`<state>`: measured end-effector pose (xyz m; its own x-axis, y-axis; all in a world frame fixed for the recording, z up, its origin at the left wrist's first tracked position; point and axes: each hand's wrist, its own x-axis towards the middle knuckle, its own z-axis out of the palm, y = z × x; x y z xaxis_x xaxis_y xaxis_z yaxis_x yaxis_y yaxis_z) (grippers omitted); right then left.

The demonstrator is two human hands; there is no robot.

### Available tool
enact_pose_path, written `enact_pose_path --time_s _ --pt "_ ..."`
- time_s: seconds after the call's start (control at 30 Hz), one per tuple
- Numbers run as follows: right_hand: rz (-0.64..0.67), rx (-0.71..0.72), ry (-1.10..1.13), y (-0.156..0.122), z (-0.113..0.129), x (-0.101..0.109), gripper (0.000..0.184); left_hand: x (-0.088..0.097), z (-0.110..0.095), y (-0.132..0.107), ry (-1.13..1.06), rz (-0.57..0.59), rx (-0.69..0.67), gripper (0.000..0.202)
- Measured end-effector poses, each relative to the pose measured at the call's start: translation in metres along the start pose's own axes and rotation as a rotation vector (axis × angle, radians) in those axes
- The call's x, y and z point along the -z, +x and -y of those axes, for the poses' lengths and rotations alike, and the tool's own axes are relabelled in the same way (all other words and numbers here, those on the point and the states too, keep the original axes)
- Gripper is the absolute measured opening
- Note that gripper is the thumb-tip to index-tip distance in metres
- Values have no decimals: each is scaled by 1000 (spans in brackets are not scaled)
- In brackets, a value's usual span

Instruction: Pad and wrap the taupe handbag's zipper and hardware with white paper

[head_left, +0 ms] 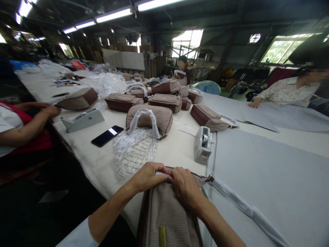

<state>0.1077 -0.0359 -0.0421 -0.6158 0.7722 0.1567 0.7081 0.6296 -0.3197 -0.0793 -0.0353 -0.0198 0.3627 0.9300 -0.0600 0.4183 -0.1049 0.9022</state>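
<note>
A taupe striped handbag (164, 209) with dark brown sides and a gold metal bar lies at the table's near edge, below me. My left hand (151, 176) pinches the bag's far top edge, where a bit of white shows beneath the fingers. Right beside it, my right hand (185, 187) has its fingers curled down over the same edge, close to the left fingertips. What exactly the right fingers hold is partly hidden. A white-wrapped strap (239, 197) runs from the bag's brass ring toward the lower right.
Ahead lie a handbag with a wrapped handle (151, 118), printed plastic wrap (135, 151), a black phone (107, 136) and two tape dispensers (203, 145) (83, 120). More bags (166, 101) are piled behind. Co-workers are at left, right and far back. Grey sheeting (277, 164) covers the right.
</note>
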Motion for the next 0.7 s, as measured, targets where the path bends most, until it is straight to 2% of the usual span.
enact_pose_path --time_s 0.13,0.27,0.33,0.37,0.4,0.47,0.53,0.63,0.7 --pt "-9 15 22 0 0 -3 10 0 -6 -2 80 24 15 17" --pt "26 1 63 1 4 -1 11 -8 -9 -7 198 -42 31 13" --pt "15 -7 213 1 -3 7 12 -14 -8 -10 231 -94 37 11" --pt "-37 -62 349 1 -12 12 14 -16 -6 -11 237 -116 42 10" --pt "-125 -162 500 1 -24 19 17 -18 -3 -13 237 -135 48 11" --pt "-360 -449 743 1 -60 34 23 -21 3 -15 224 -153 60 14" --pt "-512 -720 811 3 -102 47 24 -23 9 -16 202 -155 67 16" --pt "-484 -1003 841 10 -156 54 22 -24 12 -16 158 -145 71 18" --pt "-409 -1168 892 19 -178 52 18 -24 11 -15 131 -144 78 19"
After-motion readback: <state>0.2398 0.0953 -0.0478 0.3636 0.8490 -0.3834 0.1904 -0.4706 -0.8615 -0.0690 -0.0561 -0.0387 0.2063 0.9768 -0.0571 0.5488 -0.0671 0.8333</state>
